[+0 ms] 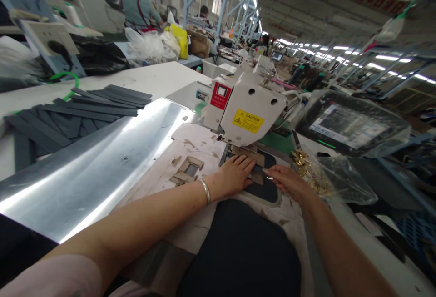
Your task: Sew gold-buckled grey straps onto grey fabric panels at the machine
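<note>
1. The left hand (236,174) lies flat, fingers spread, on the dark panel (264,188) just in front of the sewing machine (247,108). Its fingertips rest at a small tan piece (258,177) on that panel. It clamps nothing, only presses down.

2. The right hand (289,181) lies open too, palm down, on the right edge of the panel, near the left hand but not touching it. Neither hand grips anything.

3. The panel sits on the counter (163,81) under the machine head, partly inside a pale frame or template (I cannot tell exactly where its edges run). The needle itself is hidden behind the head.

4. To do this well, I judge both hands should keep even, flat pressure, so the tan piece stays square on the panel and nothing creeps.

5. Keep fingertips short of the foot: the left hand's fingers are close under the head, where a caution label (248,121) is stuck.

6. A bag of brass fittings (308,172) lies just right of the right wrist; a careless elbow could drag it onto the work.

7. Dark strips (85,111) are stacked well to the left, beyond a shiny metal sheet (88,165), and a touchscreen (350,126) stands to the right.
</note>
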Motion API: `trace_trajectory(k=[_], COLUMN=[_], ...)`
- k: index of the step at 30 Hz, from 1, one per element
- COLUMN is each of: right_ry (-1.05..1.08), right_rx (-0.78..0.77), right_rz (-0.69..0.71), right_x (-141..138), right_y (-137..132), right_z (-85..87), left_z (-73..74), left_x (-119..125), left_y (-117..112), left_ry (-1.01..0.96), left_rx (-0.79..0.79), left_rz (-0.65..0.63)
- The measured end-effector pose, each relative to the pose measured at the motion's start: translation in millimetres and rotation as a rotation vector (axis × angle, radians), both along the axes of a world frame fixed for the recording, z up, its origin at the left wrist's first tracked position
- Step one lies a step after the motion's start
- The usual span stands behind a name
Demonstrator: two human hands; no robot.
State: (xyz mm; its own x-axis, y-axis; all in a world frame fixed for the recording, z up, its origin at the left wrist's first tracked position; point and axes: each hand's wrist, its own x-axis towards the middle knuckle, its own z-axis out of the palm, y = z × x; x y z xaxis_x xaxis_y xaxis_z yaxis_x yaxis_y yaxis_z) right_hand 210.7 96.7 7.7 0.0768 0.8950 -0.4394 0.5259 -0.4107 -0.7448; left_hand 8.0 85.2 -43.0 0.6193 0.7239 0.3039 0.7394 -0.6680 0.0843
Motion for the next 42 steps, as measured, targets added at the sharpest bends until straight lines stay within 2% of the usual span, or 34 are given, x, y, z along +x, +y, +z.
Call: trace_trajectory(k=[3, 7, 15, 19, 22, 27, 30, 35, 38, 42], right_ry=[-0.034, -0.086, -0.145, -0.221, -0.304, -0.229, -0.193, -0.343, -0.172, 0.182], right_rx=[-0.023, -0.041, 0.005, 0.036, -0.005, -0.049, -0.011, 0.170, 0.130, 0.007], right_rz=[-0.004, -0.018, -0.063, -0.005, 0.066, 0.060, 0.070, 0.131, 0.078, -0.117], right_x=[0.0, -5.4, -12.0, -13.9, -13.7, -11.6, -9.5, -10.1, -12.6, -12.5], right_y=[12.8, 24.5, 23.7, 26.9, 31.1, 33.1, 33.4, 37.3, 36.1, 29.7], right_z=[-3.4, -5.0, -11.9, -8.0, -3.8, -5.0, -8.0, -1.4, 7.1, 9.2], left_z=[-6.6, -4.6, -4.9, -2.3, -2.8, -9.9, -10.8, -4.7, -2.6, -1.7], left_x=[0.2, -1.9, -5.3, -5.7, -5.9, -5.8, -6.0, -6.7, -6.7, -6.9], left_y=[1.2, 5.0, 14.4, 13.9, 15.1, 18.5, 17.9, 14.2, 12.9, 12.1], left_ry=[0.011, 0.012, 0.002, 0.016, 0.010, -0.011, -0.021, -0.003, -0.006, -0.004], left_rx=[-0.020, -0.065, -0.137, -0.163, -0.163, -0.113, -0.100, -0.100, -0.094, -0.098], left_rz=[0.033, 0.034, -0.020, -0.027, -0.025, -0.044, -0.041, -0.034, -0.034, -0.037])
